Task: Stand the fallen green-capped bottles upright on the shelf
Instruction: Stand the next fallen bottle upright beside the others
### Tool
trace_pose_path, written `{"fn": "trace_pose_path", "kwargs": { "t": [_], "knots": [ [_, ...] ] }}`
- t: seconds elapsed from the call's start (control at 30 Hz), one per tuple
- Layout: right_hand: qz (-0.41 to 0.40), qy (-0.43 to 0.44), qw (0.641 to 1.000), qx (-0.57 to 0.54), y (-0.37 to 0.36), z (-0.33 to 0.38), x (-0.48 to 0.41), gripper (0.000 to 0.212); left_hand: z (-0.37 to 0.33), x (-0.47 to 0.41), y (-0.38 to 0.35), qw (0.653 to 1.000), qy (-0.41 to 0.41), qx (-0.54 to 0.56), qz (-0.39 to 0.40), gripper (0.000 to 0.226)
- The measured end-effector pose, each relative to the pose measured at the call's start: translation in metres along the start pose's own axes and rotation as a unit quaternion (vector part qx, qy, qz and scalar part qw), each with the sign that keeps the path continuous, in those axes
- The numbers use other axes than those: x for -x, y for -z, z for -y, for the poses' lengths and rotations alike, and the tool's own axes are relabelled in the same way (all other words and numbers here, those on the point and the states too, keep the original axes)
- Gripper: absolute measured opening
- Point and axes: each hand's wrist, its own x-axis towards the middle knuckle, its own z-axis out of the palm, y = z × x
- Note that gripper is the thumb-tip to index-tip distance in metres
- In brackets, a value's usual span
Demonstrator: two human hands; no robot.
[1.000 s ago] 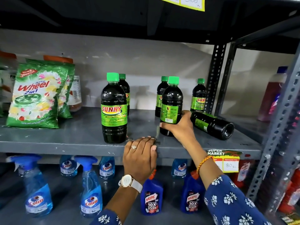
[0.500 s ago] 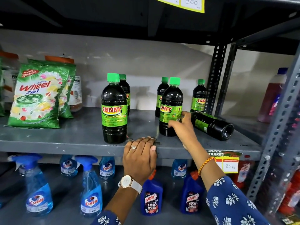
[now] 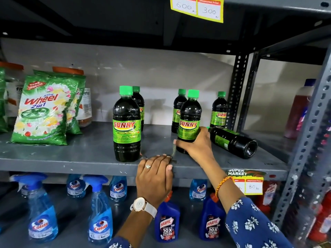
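Dark green-capped SUNNY bottles stand on the grey shelf (image 3: 71, 156). My right hand (image 3: 196, 146) wraps the lower part of one upright bottle (image 3: 189, 119) near the front. Just right of it a fallen bottle (image 3: 232, 142) lies on its side, base toward me, its cap end hidden behind my hand. Another upright bottle (image 3: 126, 126) stands at front centre, with three more behind (image 3: 138, 104) (image 3: 178, 111) (image 3: 218, 111). My left hand (image 3: 155, 174) rests flat on the shelf's front edge, holding nothing.
Green Wheel detergent packs (image 3: 44, 111) lean at the shelf's left, jars behind them. Blue Colin spray bottles (image 3: 100, 212) and Harpic bottles (image 3: 167, 222) fill the shelf below. A perforated metal upright (image 3: 236, 90) closes the right side. A yellow price tag (image 3: 253, 185) hangs on the front edge.
The bottle in my right hand has turned so its SUNNY label faces me. My right hand shifted slightly around its base. My left hand stayed put.
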Motion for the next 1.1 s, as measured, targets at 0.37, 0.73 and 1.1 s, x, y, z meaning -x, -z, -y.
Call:
{"fn": "trace_pose_path", "kwargs": {
  "t": [0.37,0.73,1.1],
  "knots": [
    [0.015,-0.01,1.0,0.016,0.0,-0.002,0.002,0.059,0.002,0.001,-0.003,1.0,-0.011,-0.009,0.001,0.04],
    [0.019,-0.004,0.998,0.051,0.015,0.01,0.028,0.047,-0.001,-0.002,0.005,1.0,-0.004,-0.008,0.028,0.042],
    [0.033,0.002,0.997,0.064,0.026,0.015,0.052,0.045,-0.007,-0.006,0.015,0.997,0.035,0.005,0.064,0.039]
  ]
}}
